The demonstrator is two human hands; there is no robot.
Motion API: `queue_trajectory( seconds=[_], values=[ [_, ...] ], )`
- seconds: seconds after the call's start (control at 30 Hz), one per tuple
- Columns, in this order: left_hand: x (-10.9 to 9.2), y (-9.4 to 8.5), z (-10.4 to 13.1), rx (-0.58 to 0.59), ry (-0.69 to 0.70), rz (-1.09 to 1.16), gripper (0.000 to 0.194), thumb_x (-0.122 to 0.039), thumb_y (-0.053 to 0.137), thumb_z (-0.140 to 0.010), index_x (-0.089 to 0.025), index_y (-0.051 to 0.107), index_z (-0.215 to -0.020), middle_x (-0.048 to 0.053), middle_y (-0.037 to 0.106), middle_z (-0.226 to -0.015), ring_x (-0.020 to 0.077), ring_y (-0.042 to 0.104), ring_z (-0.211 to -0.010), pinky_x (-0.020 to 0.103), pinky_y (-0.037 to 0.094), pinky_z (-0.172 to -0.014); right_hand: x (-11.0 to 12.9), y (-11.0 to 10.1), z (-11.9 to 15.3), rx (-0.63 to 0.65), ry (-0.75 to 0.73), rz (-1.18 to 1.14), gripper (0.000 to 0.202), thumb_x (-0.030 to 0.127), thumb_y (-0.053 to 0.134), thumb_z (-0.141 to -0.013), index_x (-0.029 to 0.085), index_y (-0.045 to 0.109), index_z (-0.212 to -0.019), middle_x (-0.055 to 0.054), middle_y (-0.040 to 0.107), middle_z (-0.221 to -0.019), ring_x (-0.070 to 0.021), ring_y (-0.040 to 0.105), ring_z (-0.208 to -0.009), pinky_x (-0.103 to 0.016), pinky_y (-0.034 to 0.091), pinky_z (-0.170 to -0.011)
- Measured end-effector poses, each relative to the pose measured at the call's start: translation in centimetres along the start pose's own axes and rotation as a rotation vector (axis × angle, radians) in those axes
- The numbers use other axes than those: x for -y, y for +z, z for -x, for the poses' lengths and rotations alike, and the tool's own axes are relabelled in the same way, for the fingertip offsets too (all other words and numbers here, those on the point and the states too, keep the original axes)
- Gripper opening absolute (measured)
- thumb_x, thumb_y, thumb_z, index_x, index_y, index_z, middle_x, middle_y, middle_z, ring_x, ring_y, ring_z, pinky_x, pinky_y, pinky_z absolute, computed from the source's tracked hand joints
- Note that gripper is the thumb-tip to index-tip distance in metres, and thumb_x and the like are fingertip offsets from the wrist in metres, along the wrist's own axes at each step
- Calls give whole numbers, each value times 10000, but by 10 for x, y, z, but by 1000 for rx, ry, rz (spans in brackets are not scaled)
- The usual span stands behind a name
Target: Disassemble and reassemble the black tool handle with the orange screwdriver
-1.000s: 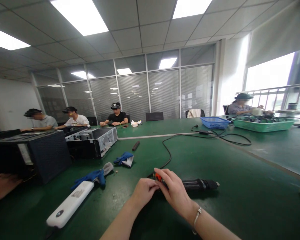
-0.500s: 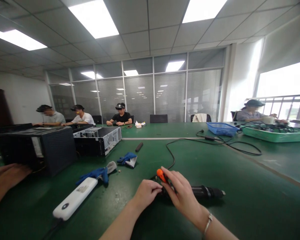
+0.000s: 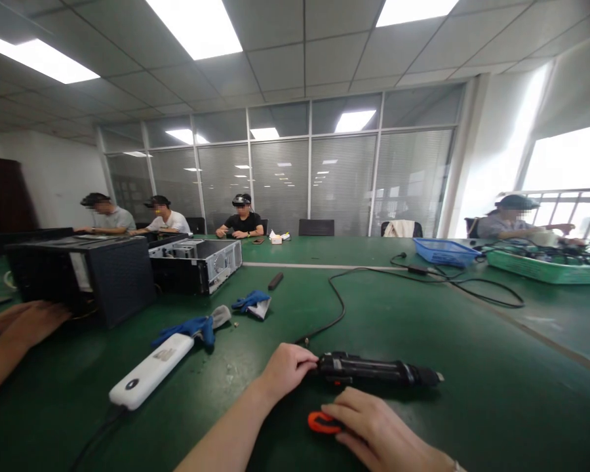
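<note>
A black electric screwdriver (image 3: 381, 370) lies on the green table, its tip pointing right and its cable running from the left end. My left hand (image 3: 289, 370) pinches that cable end with thumb and forefinger. Nearer to me, my right hand (image 3: 373, 419) has its fingers closed on an orange and black object (image 3: 323, 423), low over the table in front of the screwdriver. What exactly this object is cannot be made out.
On the left are a white power strip (image 3: 152, 370), blue-grey gloves (image 3: 252, 302), a person's hands (image 3: 34, 321) at a black computer case (image 3: 122, 278), and an open case (image 3: 196, 265). Blue (image 3: 445, 252) and green baskets (image 3: 545, 265) stand at right; people sit beyond.
My right hand has moved down toward me with the orange object, away from the screwdriver, which now shows almost whole. My left hand stays at the cable end. The view has shifted slightly.
</note>
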State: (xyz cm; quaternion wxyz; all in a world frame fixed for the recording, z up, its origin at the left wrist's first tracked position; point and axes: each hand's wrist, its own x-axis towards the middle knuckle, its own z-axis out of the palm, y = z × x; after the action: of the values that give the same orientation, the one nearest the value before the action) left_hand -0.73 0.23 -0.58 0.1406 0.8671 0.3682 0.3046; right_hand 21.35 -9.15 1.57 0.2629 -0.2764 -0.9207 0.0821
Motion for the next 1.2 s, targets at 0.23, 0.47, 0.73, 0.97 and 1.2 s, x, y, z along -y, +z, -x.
queue_trajectory(
  seconds=[0.23, 0.47, 0.73, 0.97, 1.2],
  values=[
    [-3, -3, -1, 15, 4, -8, 206, -188, 574, -870, -222, 730, -1000, 29, 742, -972, 176, 679, -902, 252, 476, -856, -18, -12, -3, -70, 116, 39, 348, 308, 601, -850, 261, 596, -1195, -71, 641, -1079, -217, 614, -976, -349, 511, -867],
    [-7, -8, -3, 22, -22, -12, 208, -187, 562, -870, -221, 740, -973, 27, 740, -979, 178, 679, -897, 259, 491, -848, -90, -48, 19, -166, 426, 48, 383, 387, 684, -744, 219, 679, -1088, -99, 642, -1117, -272, 586, -1026, -449, 445, -922],
    [-7, -8, -4, -6, -44, 10, 200, -150, 593, -842, -217, 750, -946, 23, 747, -951, 178, 691, -870, 263, 510, -846, -110, -75, 42, 67, 565, -224, 402, 366, 642, -758, 205, 676, -1126, -59, 688, -1065, -244, 619, -971, -342, 454, -882],
    [-1, -12, -3, -115, -71, -69, 238, -170, 608, -820, -220, 723, -1022, 50, 704, -1092, 219, 644, -1019, 363, 483, -954, -124, -68, 61, -27, 593, -97, 449, 469, 531, -847, 204, 625, -1197, -79, 658, -1147, -242, 603, -1031, -336, 444, -913],
    [-2, -13, -2, -49, -99, -105, 194, -218, 570, -856, -221, 750, -931, 42, 726, -1026, 212, 659, -975, 343, 492, -930, -197, -76, 115, -219, 851, 315, 530, 558, 430, -851, 203, 607, -1202, -122, 652, -1145, -280, 624, -988, -360, 474, -834]
  ],
)
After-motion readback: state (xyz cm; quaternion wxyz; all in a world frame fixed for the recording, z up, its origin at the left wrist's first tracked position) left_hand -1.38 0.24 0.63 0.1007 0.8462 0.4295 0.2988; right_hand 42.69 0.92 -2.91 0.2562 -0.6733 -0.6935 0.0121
